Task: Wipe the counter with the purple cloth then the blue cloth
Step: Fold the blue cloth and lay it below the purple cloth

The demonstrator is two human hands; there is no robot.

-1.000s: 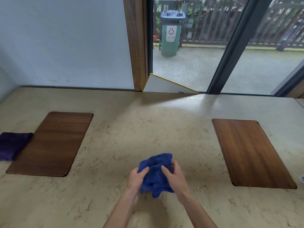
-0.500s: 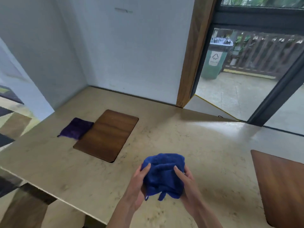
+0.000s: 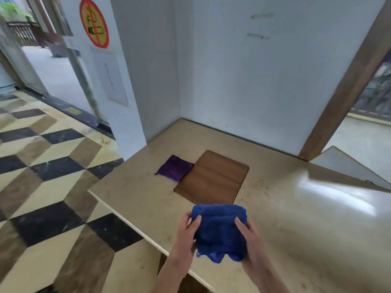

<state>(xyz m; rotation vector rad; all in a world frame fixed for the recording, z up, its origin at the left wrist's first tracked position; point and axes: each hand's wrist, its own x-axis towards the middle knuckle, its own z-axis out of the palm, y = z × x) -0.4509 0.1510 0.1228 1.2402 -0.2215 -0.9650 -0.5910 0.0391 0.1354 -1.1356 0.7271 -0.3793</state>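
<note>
I hold a bunched blue cloth [image 3: 220, 229] above the near part of the beige stone counter [image 3: 296, 218]. My left hand [image 3: 187, 231] grips its left side and my right hand [image 3: 249, 240] grips its right side, thumbs on top. The purple cloth [image 3: 174, 168] lies folded flat on the counter's far left, touching the left edge of a brown wooden board [image 3: 212, 178].
White walls meet in a corner behind the counter. A wooden post [image 3: 342, 89] stands at the back right by a glass door. The counter's left edge [image 3: 127, 220] drops to a checkered tiled floor [image 3: 42, 187]. An open doorway is at far left.
My view has swung left, bringing the floor and doorway into sight. The right wooden board has left the frame. Both hands keep hold of the blue cloth, now spread a little wider.
</note>
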